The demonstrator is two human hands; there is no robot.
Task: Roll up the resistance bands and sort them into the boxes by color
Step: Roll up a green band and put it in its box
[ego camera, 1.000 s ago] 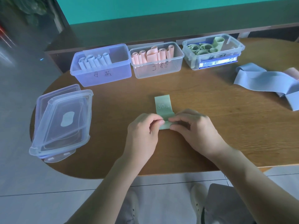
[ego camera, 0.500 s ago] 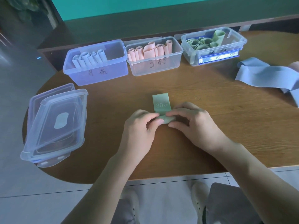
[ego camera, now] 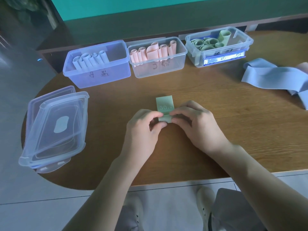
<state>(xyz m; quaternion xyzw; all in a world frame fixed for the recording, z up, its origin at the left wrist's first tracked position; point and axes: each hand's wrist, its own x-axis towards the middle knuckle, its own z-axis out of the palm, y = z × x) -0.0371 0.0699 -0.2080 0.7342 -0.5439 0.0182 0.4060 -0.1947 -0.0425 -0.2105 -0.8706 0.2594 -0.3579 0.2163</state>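
Wooden table carries three clear boxes along far edge, loose blue band at right. Left hand and right hand pinch green band, mid-table, partly rolled, free end flat.

A pale green band, printed "30 LB", lies on the worktop, its near end rolled up and its far end flat. Three clear boxes stand in a row at the back: the left box holds blue rolls, the middle box pink rolls, the right box green rolls. A loose blue band lies unrolled at the right.
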